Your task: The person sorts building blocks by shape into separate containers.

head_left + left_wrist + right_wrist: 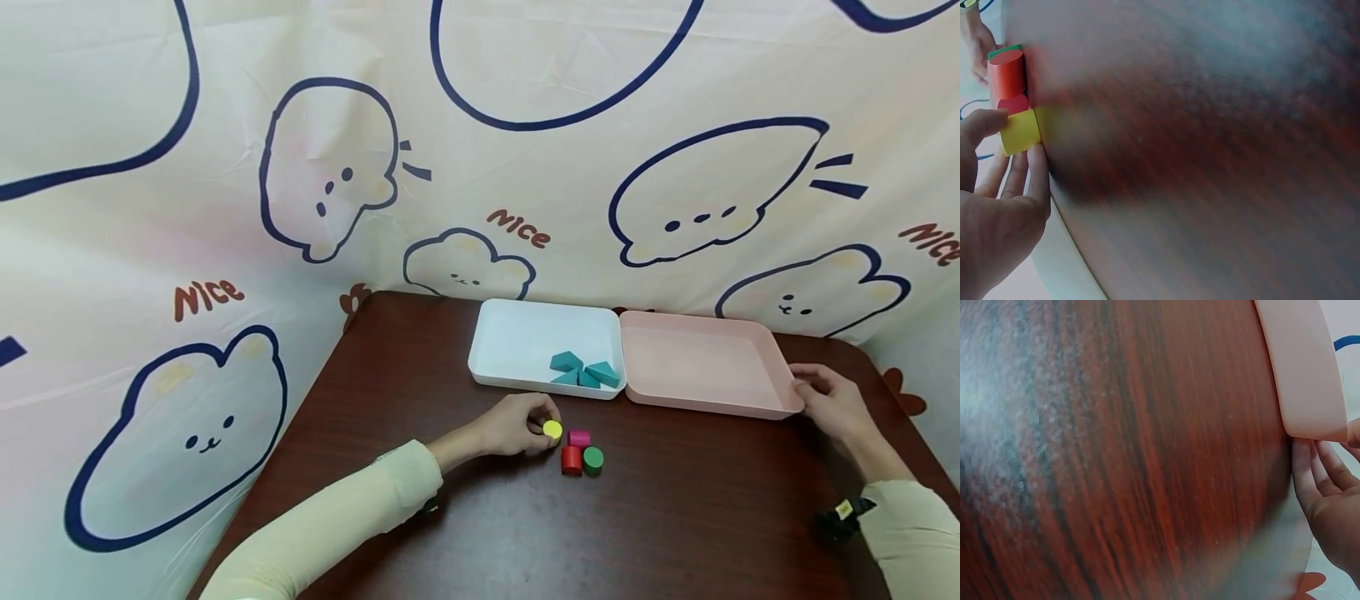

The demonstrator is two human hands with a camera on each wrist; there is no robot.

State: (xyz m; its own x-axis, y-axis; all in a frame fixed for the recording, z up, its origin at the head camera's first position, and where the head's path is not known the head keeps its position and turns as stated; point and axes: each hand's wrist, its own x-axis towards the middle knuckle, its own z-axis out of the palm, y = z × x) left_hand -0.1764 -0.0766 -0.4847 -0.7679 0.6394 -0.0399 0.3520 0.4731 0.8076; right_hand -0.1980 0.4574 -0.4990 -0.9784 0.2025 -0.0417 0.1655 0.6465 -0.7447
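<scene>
My left hand (517,425) pinches a yellow cylinder block (552,430) between thumb and fingers, low at the table. In the left wrist view the thumb lies on one side of the yellow block (1020,132) and the fingertips on the other. Close to its right are a magenta cylinder block (579,438), a red cylinder block (572,460) and a green cylinder block (593,461). My right hand (834,407) holds the pink tray (712,407) at its right end, near the front corner. In the right wrist view its fingers touch the tray's end wall (1316,394).
Left of the pink tray, a white tray (525,342) stands against it, with several teal angular blocks (585,372) in its front right corner. Both stand at the back of the dark wooden table (637,533). A printed cloth (570,183) hangs behind.
</scene>
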